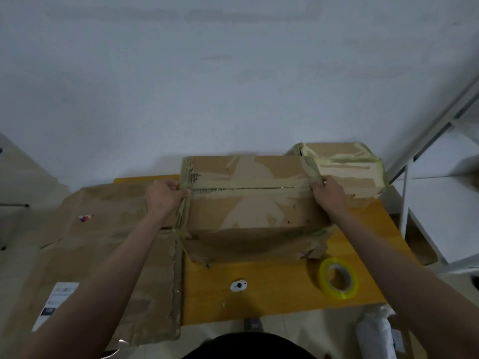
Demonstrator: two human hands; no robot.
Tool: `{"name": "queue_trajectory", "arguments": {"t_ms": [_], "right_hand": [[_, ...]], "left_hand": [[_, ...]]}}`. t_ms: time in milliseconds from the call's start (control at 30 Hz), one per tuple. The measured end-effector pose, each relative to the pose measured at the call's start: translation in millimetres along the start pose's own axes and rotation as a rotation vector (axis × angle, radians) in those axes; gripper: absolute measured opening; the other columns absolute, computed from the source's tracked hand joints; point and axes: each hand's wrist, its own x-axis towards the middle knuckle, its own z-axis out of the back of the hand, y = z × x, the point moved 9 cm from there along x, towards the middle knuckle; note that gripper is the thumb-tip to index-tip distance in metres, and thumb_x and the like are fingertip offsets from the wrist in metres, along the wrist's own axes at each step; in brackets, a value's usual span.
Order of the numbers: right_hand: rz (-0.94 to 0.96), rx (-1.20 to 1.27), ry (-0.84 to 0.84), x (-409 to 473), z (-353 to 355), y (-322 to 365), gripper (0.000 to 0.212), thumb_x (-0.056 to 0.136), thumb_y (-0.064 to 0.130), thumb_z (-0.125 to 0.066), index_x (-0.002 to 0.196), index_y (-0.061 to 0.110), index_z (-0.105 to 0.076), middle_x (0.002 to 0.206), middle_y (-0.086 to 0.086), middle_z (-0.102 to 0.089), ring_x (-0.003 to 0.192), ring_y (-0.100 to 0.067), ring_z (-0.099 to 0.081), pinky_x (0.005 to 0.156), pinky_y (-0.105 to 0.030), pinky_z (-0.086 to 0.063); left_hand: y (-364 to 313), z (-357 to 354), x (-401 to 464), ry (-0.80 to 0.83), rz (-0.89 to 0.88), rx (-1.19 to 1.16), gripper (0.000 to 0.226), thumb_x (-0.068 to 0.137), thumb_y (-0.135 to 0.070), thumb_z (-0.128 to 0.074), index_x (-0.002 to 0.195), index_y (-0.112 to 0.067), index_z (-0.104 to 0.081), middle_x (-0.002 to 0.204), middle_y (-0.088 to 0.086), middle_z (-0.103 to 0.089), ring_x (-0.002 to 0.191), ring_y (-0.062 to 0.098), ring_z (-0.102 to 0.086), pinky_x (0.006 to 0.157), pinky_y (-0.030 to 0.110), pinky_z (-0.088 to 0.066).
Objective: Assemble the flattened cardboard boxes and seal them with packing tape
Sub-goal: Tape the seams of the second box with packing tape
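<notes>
Two bare hands steady a cardboard box (252, 203) on a small yellow table (272, 288), seen from a camera worn on the person's head and looking down past both forearms. Farthest left, a large flattened cardboard sheet (103, 255) lies over the table's left side and hangs beyond its edge, a white printed label (55, 304) near its lower corner; it is probably waiting its turn to be folded up. Next, the left hand (166, 196) grips the box's left end, thumb on top and fingers curled round the edge just where the centre seam meets the side, likely to press a tape end down over the corner. The box stands upright in the middle of the table, its two top flaps shut and a shiny strip of tape (243, 189) running along the seam from one hand to the other, so this top seems nearly sealed. Old torn patches and tape remnants mark its faces. On the bare tabletop in front of it sits a small white disc (238, 285). The right hand (328, 193) holds the box's right end in the same way, fingers curled over the upper corner at the seam. Near the right forearm, a yellowish roll of packing tape (338, 278) rests on the table, within easy reach. Behind the right hand, touching the first box's far right corner, a second box (347, 168) sits already wrapped in tape.
</notes>
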Motion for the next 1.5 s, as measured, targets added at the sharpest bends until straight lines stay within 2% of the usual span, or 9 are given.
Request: {"name": "queue_trajectory", "arguments": {"t_ms": [167,633,833,933,1033,1133,1233,1333,1500], "right_hand": [[0.048,0.023,-0.024,-5,10,33,0.044,0.102,0.039,-0.047,0.133,0.008,-0.052,0.122,-0.013,-0.061,0.109,-0.034,-0.058,0.080,-0.037,-0.043],[0.248,0.296,-0.330,-30,46,83,0.036,0.101,0.032,-0.046,0.133,0.015,-0.047,0.111,-0.002,-0.061,0.092,-0.021,-0.056,0.075,-0.033,-0.041],[0.095,0.378,-0.112,-33,-4,23,0.030,0.096,0.005,-0.056,0.122,0.003,-0.041,0.104,-0.007,-0.054,0.095,-0.028,-0.056,0.067,-0.031,-0.040],[0.046,0.262,0.046,-38,-34,-7,0.041,0.093,0.004,-0.062,0.126,0.005,-0.037,0.111,-0.010,-0.050,0.107,-0.034,-0.057,0.068,-0.033,-0.048],[0.092,0.322,0.129,-42,-49,-16,0.079,0.088,0.027,-0.075,0.149,0.015,-0.025,0.139,-0.007,-0.045,0.125,-0.025,-0.049,0.095,-0.040,-0.050],[0.071,0.365,0.126,-42,-49,-18,0.087,0.084,0.067,-0.062,0.149,0.018,-0.030,0.142,-0.002,-0.043,0.132,-0.028,-0.044,0.106,-0.050,-0.044],[0.000,0.374,0.164,-45,-57,-29,0.070,0.095,0.061,-0.051,0.142,0.011,-0.040,0.129,-0.001,-0.048,0.117,-0.021,-0.048,0.098,-0.041,-0.043],[-0.024,0.256,0.231,-49,-79,-53,0.069,0.091,0.063,-0.055,0.131,0.008,-0.050,0.122,-0.004,-0.057,0.111,-0.025,-0.058,0.084,-0.039,-0.049],[0.000,0.077,0.287,-39,-97,-59,0.072,0.092,0.058,-0.057,0.142,0.009,-0.041,0.132,-0.009,-0.057,0.115,-0.031,-0.059,0.088,-0.042,-0.053]], "left_hand": [[-21,44,-2,-0.078,-0.050,-0.101,0.046,0.074,-0.029,-0.087,0.112,-0.006,-0.073,0.104,0.012,-0.072,0.094,0.025,-0.067,0.085,0.037,-0.056],[-31,85,-35,-0.270,-0.177,-0.252,0.027,0.080,-0.019,-0.080,0.101,-0.013,-0.064,0.088,-0.001,-0.064,0.072,0.012,-0.060,0.057,0.022,-0.043],[19,31,-37,-0.127,-0.084,-0.189,0.038,0.075,-0.014,-0.084,0.092,-0.013,-0.050,0.088,0.003,-0.066,0.086,0.026,-0.066,0.072,0.048,-0.056],[41,0,-52,-0.014,-0.010,-0.125,0.064,0.078,-0.039,-0.083,0.121,-0.013,-0.044,0.107,-0.002,-0.062,0.100,0.026,-0.064,0.079,0.044,-0.055],[50,-27,-66,0.085,-0.025,-0.118,0.094,0.082,-0.064,-0.068,0.150,-0.018,-0.024,0.139,0.006,-0.052,0.122,0.031,-0.054,0.099,0.050,-0.047],[59,-35,-71,0.076,0.011,-0.181,0.078,0.093,-0.066,-0.046,0.151,-0.016,-0.029,0.144,0.011,-0.048,0.130,0.036,-0.048,0.104,0.048,-0.040],[77,-38,-64,0.061,0.135,-0.162,0.081,0.096,-0.071,-0.025,0.143,-0.008,-0.045,0.140,0.018,-0.051,0.127,0.038,-0.050,0.101,0.049,-0.041],[94,-48,-64,0.127,0.181,-0.010,0.071,0.101,-0.056,-0.035,0.140,0.003,-0.042,0.136,0.025,-0.052,0.123,0.041,-0.052,0.092,0.044,-0.043],[104,-58,-60,0.162,0.175,0.107,0.061,0.101,-0.043,-0.048,0.136,0.007,-0.043,0.130,0.026,-0.056,0.118,0.040,-0.055,0.091,0.042,-0.045]]}}
